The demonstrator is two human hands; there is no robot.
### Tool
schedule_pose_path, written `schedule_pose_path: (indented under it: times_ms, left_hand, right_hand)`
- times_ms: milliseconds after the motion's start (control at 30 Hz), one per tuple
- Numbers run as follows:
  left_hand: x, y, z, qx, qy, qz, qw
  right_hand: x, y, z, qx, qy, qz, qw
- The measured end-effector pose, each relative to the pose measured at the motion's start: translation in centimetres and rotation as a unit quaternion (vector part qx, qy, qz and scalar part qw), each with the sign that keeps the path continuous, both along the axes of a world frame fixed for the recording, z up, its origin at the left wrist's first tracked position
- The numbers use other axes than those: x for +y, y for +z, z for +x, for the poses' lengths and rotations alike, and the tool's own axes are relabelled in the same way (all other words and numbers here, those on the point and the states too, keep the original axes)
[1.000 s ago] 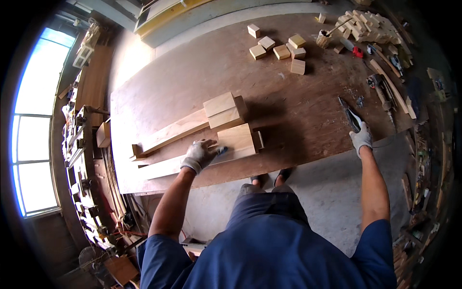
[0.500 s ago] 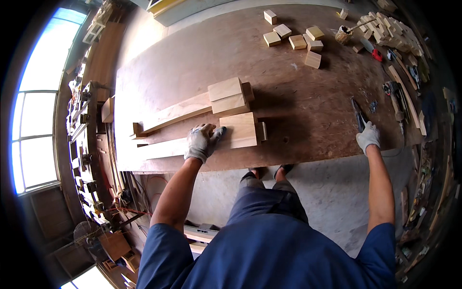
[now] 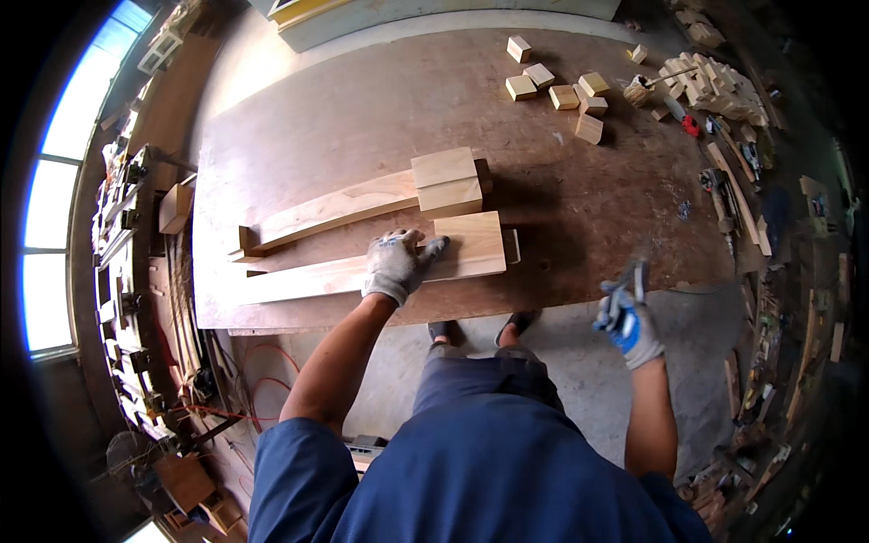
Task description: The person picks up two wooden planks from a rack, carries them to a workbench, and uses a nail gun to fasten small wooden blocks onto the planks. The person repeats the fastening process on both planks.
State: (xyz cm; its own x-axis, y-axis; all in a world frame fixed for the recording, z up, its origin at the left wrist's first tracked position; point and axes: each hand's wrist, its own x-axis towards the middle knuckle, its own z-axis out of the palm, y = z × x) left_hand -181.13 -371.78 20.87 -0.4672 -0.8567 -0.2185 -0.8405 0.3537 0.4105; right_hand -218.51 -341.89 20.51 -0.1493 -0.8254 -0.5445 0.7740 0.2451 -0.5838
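My gloved left hand (image 3: 394,264) is wrapped over the near pale wooden leg (image 3: 308,280), its thumb against the wide block end (image 3: 475,246). Beyond it lies a second wooden leg (image 3: 348,201), slightly curved, with a similar thick block (image 3: 445,174) at its right end. Off the table's front edge, my gloved right hand (image 3: 631,328) is closed around a slim, dark hand tool (image 3: 639,281). Motion blurs that tool, so I cannot make out its exact kind.
Several small wood blocks (image 3: 563,97) lie at the back of the brown worktable (image 3: 317,118). A brush in a pot (image 3: 638,91), a pile of offcuts (image 3: 715,88), a red-handled tool (image 3: 691,125) and a corded tool (image 3: 721,199) sit along the right.
My right hand has lifted the dark tool off the table's right side and brought it left and nearer to me. My left hand stays on the near leg. The view has shifted slightly.
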Motion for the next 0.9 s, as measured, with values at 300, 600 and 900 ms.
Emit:
schedule_pose_path:
  times_ms: [300, 600, 900]
  left_hand:
    - [-0.5, 0.2, 1.9, 0.048, -0.214, -0.037, 0.975]
    - [0.3, 1.1, 2.6, -0.011, -0.238, 0.018, 0.971]
    - [0.8, 0.6, 2.7, -0.004, -0.244, -0.017, 0.97]
  right_hand:
    - [-3.1, 2.5, 9.4, 0.337, 0.173, 0.197, 0.904]
    - [-5.3, 5.2, 7.2, 0.526, 0.399, 0.212, 0.72]
    - [-9.9, 9.4, 7.0, 0.557, 0.509, 0.209, 0.622]
